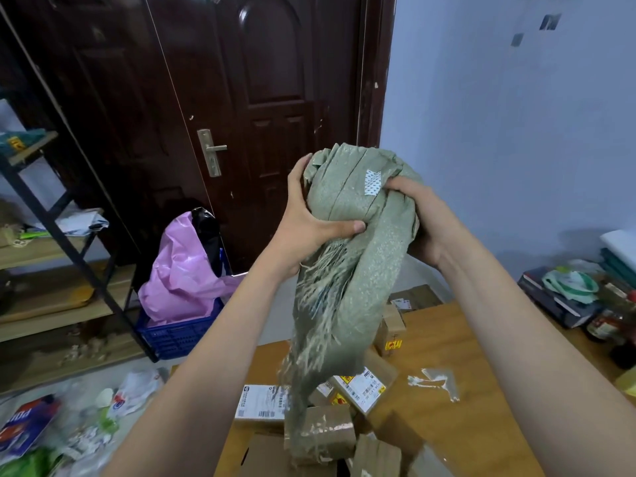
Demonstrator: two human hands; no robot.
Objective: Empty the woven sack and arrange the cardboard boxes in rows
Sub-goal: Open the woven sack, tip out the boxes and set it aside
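Note:
Both hands hold a grey-green woven sack [347, 270] bunched up high over the wooden table [457, 346]. My left hand [309, 218] grips the sack's left side with the thumb across its front. My right hand [418, 218] clutches its right side. The frayed open end hangs down, blurred, over a heap of several cardboard boxes [327, 432] on the table. Some boxes carry white shipping labels, such as a labelled box [361, 387]. Two more boxes [390, 328] lie farther back, partly hidden behind the sack.
A scrap of clear tape [435, 382] lies on the table's right part. Books, jars and bags [578, 294] crowd the far right edge. A blue crate with a pink bag [182, 301] stands by the dark door [261, 98]. Shelving [51, 235] is left; litter [69, 432] covers the floor.

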